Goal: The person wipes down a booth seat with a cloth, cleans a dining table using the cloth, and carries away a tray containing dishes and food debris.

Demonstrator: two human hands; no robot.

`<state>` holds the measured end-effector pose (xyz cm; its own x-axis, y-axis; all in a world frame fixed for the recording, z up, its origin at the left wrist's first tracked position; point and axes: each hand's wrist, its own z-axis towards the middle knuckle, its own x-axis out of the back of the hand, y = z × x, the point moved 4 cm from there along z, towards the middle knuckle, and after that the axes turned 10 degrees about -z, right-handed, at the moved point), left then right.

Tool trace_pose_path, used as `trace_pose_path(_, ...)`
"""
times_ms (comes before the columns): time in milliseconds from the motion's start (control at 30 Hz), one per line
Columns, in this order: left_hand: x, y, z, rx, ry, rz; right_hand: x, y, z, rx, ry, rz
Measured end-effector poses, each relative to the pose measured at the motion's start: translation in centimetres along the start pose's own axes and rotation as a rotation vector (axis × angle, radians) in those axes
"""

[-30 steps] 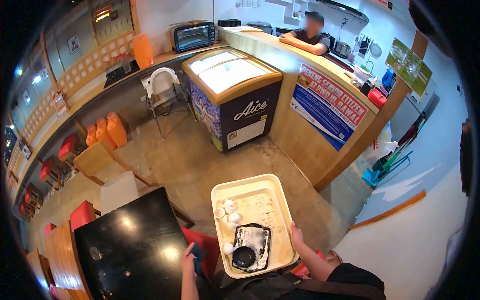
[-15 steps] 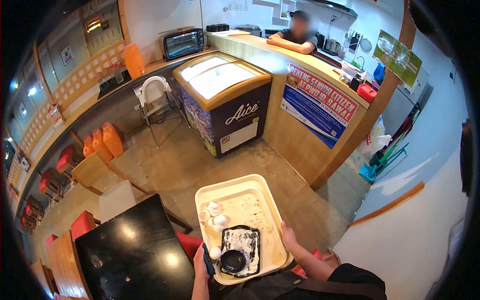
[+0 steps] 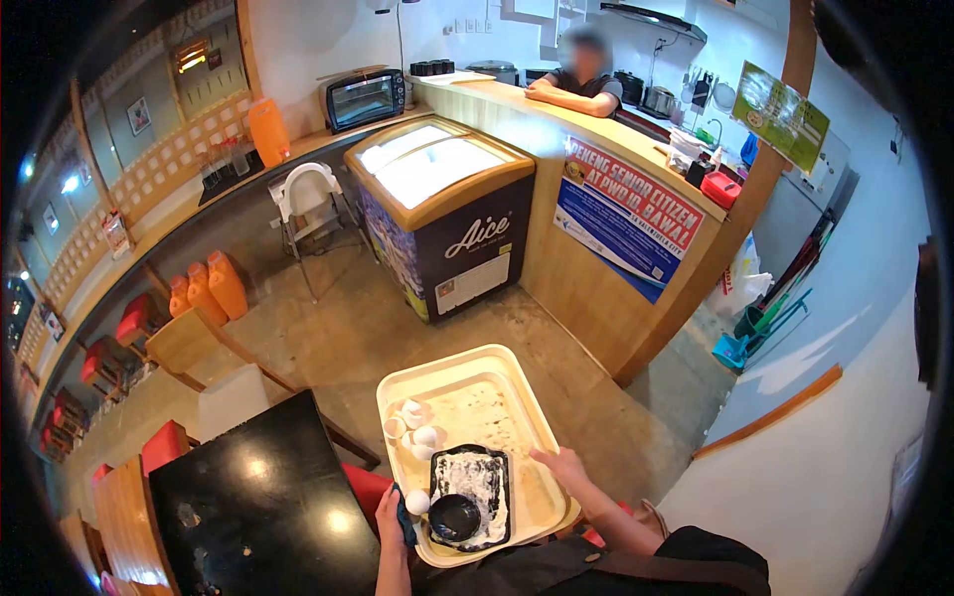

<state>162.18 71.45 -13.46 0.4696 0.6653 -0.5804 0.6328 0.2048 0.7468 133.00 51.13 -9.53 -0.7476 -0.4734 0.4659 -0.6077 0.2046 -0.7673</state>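
I hold a cream serving tray (image 3: 527, 417) in front of me. My left hand (image 3: 391, 519) is closed on its left edge, with a dark teal cloth (image 3: 405, 517) at the fingers. On the right edge rests my right hand (image 3: 562, 471), gripping the rim with fingertips reaching inside. A black rectangular dish (image 3: 492, 533) smeared with white powder or batter lies at the tray's near end. Inside it sits a small round black bowl (image 3: 454, 518). One white egg (image 3: 418, 502) is beside the dish near my left hand. Several white eggs or eggshells (image 3: 424, 435) cluster farther up the left side.
A black table (image 3: 268, 497) stands close on my left, with a chair (image 3: 234, 402) beyond it. Ahead are an ice-cream freezer (image 3: 467, 238), a high chair (image 3: 306, 194) and a wooden counter (image 3: 596, 258). Behind the counter a person (image 3: 581, 84) leans on folded arms. A wall (image 3: 815, 447) runs along the right.
The tray and both hands have shifted slightly left in view. My right hand's fingers now reach farther over the rim. The person behind the counter has moved slightly.
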Motion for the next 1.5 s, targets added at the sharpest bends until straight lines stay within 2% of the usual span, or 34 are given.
trace_pose_path(67, -0.1, -0.2, -0.3, 0.019, 0.023, -0.02, -0.6, 2.2, 1.5, 0.039, 0.045, 0.012)
trace_pose_path(500, -1.0, 0.0, -0.7, 0.032, 0.053, 0.015, 0.8, 1.3, 0.8, -0.023, 0.051, 0.021)
trace_pose_path(800, -1.5, 0.7, -1.9, -0.027, 0.05, -0.036, 1.2, -1.1, 0.9, -0.067, 0.05, -0.199)
trace_pose_path(900, -1.3, 1.0, -2.0, -0.034, 0.079, -0.029, 0.0, 0.2, 2.1, -0.035, 0.05, -0.118)
trace_pose_path(1033, -1.1, 1.1, -2.2, -0.03, 0.115, -0.023, 0.2, -0.4, 2.0, -0.038, 0.057, -0.206)
trace_pose_path(1200, -0.9, 1.0, -2.2, -0.028, 0.093, -0.059, -0.7, 0.6, 2.6, -0.006, 0.056, -0.098)
trace_pose_path(1500, 0.0, 0.6, -0.9, 0.003, -0.007, -0.137, -1.0, 1.8, 2.7, -0.044, 0.113, -0.096)
